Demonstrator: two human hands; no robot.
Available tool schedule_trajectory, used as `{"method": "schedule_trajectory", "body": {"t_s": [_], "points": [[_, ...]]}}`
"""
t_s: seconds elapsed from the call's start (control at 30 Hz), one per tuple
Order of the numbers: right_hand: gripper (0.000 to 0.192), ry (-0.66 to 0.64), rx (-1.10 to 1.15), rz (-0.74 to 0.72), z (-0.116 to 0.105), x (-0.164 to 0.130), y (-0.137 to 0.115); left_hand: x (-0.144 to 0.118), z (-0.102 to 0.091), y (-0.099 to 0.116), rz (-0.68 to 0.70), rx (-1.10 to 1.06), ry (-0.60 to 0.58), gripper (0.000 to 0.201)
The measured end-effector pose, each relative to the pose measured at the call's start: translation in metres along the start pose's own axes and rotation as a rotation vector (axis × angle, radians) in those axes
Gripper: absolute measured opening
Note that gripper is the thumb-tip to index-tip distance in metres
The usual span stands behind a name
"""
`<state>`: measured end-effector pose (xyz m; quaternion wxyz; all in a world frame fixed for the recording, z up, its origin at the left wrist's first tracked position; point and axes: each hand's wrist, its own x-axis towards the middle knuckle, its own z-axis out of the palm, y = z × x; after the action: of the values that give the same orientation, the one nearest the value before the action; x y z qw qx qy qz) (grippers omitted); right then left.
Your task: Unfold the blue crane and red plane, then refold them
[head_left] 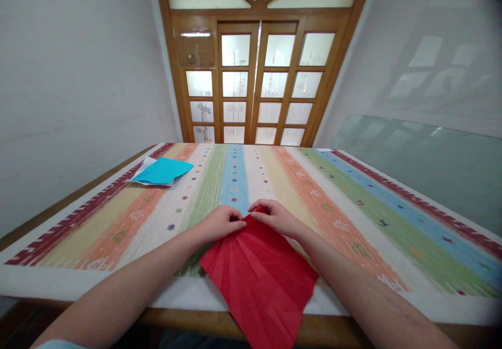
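Observation:
A sheet of red paper (266, 276) with creases fanning out from its top hangs down over the near edge of the table. My left hand (224, 222) pinches its gathered upper left edge between thumb and fingers. My right hand (276, 216) grips the top corner, fingers curled over it, close beside my left hand. The pleats are bunched at my left fingertips, while the right part of the sheet lies flatter. The exact folds between my fingers are hidden.
A striped, patterned cloth (266, 176) covers the table. At the back left lie a blue sheet of paper (162, 171) and white paper (141, 169) under it. A greenish glass panel (423, 166) leans at the right wall. Wooden glazed doors (257, 77) stand beyond the table.

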<state>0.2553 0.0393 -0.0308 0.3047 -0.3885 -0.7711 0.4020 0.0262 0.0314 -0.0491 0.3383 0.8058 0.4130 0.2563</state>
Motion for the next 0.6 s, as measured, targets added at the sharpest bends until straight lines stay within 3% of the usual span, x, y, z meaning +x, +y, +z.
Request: {"method": "schedule_trajectory", "body": {"t_s": [0.13, 0.3, 0.37, 0.47, 0.6], "points": [[0.043, 0.159, 0.138, 0.146, -0.014, 0.004, 0.015, 0.006, -0.006, -0.01, -0.116, -0.261, 0.121, 0.028], [0.047, 0.48, 0.519, 0.288, -0.046, 0.01, 0.044, 0.015, -0.019, -0.024, -0.194, -0.691, 0.526, 0.034], [0.05, 0.546, 0.621, 0.34, -0.053, 0.011, 0.05, 0.017, -0.022, -0.027, -0.189, -0.834, 0.658, 0.035], [0.049, 0.552, 0.732, 0.383, -0.053, 0.011, 0.047, 0.021, -0.024, -0.029, -0.227, -0.947, 0.801, 0.031], [0.04, 0.379, 0.785, 0.341, -0.033, 0.01, 0.031, 0.023, -0.022, -0.027, -0.248, -1.042, 0.858, 0.027]]}}
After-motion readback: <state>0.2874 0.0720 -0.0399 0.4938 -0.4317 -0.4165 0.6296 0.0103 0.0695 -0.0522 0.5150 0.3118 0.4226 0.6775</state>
